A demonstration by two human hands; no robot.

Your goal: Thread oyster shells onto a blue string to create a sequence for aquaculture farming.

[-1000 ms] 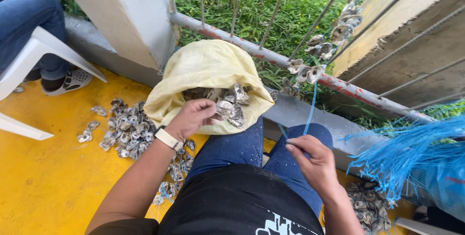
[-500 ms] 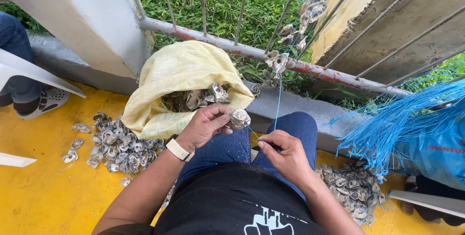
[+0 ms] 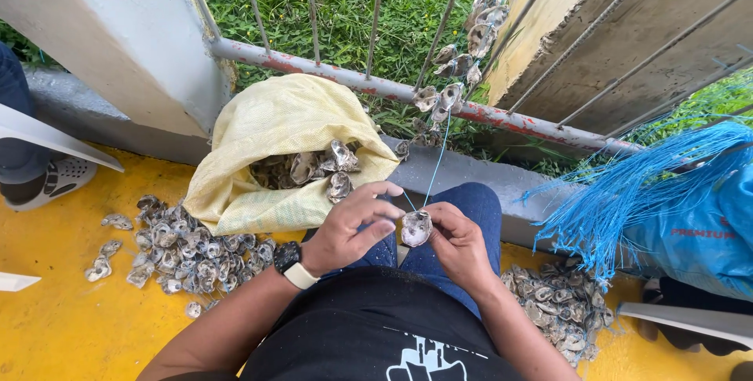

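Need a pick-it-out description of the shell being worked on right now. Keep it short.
Start at the yellow sack lying open under the metal railing, then drop to the person's lap in front of it. There the left hand and right hand meet around one grey oyster shell. Unlike the loose shells heaped on the floor, it sits on a taut blue string.

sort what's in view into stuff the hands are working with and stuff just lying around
In use: oyster shell held by left hand and right hand; blue string; strung shells; yellow sack.
Lying about: shell pile; blue string bundle; white chair; railing.
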